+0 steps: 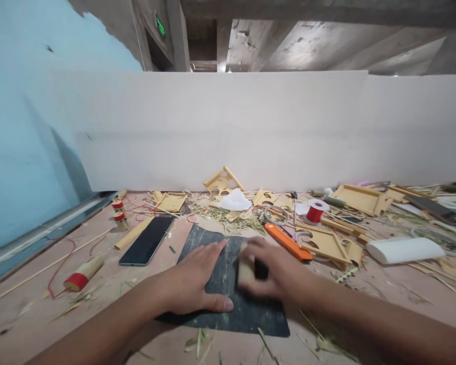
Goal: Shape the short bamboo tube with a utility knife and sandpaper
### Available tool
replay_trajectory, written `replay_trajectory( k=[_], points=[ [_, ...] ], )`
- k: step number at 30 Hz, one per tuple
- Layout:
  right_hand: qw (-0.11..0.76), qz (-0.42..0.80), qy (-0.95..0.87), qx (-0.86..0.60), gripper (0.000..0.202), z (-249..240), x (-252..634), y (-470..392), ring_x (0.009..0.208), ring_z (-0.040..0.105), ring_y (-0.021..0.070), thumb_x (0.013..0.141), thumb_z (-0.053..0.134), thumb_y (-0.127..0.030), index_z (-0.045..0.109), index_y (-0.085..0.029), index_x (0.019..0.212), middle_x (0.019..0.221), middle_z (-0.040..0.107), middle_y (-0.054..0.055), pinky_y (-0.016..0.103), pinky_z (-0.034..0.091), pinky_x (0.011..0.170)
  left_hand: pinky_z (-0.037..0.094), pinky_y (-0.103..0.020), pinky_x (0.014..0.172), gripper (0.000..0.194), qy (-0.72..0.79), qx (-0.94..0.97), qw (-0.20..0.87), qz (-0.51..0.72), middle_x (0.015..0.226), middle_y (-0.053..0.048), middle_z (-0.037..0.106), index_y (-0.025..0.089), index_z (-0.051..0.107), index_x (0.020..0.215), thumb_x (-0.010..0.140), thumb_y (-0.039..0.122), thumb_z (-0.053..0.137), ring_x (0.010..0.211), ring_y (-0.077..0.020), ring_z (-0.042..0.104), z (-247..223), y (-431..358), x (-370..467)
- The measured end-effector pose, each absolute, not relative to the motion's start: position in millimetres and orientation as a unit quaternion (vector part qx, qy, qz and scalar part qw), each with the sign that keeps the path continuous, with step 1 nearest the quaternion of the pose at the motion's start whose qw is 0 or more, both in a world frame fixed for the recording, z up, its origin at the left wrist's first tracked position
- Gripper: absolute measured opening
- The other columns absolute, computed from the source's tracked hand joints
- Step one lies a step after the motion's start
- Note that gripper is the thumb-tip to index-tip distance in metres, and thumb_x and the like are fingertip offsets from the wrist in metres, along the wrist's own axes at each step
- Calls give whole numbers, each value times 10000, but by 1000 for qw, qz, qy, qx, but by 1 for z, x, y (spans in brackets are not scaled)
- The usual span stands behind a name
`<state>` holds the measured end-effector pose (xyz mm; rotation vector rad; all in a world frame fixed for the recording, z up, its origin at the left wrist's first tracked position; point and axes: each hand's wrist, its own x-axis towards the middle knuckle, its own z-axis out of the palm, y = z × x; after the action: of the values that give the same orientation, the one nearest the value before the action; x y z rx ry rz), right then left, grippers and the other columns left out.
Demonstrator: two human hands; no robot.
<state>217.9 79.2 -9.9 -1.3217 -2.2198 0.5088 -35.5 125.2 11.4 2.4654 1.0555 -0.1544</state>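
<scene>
A dark sheet of sandpaper (247,315) lies on the worktable. My left hand (192,281) is spread flat over its left side, fingers pointing forward and the thumb stretched to the right. On the right half, my right hand (277,268) has its fingers and thumb wrapped round a short, pale piece of bamboo (246,267), which is against the sandpaper. That hand is blurred by motion, and part of the piece is hidden behind the fingers.
Left of the sandpaper are a phone (147,241) and a bamboo piece with a red-banded end (83,274). An orange utility knife (288,242) lies beyond my right hand, near a red thread spool (316,210). Shavings, wooden frames (361,200) and a white roll (405,250) surround them.
</scene>
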Motion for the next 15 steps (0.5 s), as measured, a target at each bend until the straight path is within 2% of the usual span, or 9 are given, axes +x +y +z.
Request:
replay_trajectory(
  k=[2,5,9,12,13,15],
  points=[
    [231,218,-839,-442,439,-10,218,78,949,669,222,749,844,-385,675,-263,1134,1238,620,63,334,533,838,215,-562,1270,1224,382,894,223,-66,1728,-221,138,109,87,1678,809,679,735,1586,-413,141,12,125,-35],
    [256,168,-795,-524,255,-9,219,79,931,658,235,857,751,-370,677,-233,1059,1070,637,61,366,521,856,232,-574,1260,1238,382,896,217,-62,1725,-231,147,118,87,1679,799,698,737,1583,-422,154,11,126,-36],
    [219,215,-837,-453,439,-8,219,82,935,672,221,742,843,-372,678,-255,1131,1262,610,70,336,532,832,229,-591,1255,1229,371,898,230,-54,1719,-242,149,124,99,1679,799,698,739,1579,-428,163,9,128,-36],
    [246,162,-800,-523,270,-7,218,81,945,660,242,837,755,-345,676,-214,1059,1066,649,67,359,523,858,227,-585,1257,1245,377,897,223,-52,1718,-247,148,107,97,1677,794,699,746,1580,-424,163,8,128,-37],
    [249,167,-802,-516,260,-7,217,81,929,663,232,830,752,-325,673,-215,1052,1076,647,64,347,527,842,231,-586,1256,1240,376,898,224,-46,1718,-244,156,115,104,1677,792,694,750,1578,-426,170,7,128,-38],
    [227,214,-834,-455,367,-7,217,80,906,671,209,758,813,-326,673,-243,1087,1215,625,62,317,538,806,236,-594,1252,1221,367,900,232,-35,1716,-236,177,143,117,1679,792,690,755,1574,-433,181,6,128,-38]
  ],
)
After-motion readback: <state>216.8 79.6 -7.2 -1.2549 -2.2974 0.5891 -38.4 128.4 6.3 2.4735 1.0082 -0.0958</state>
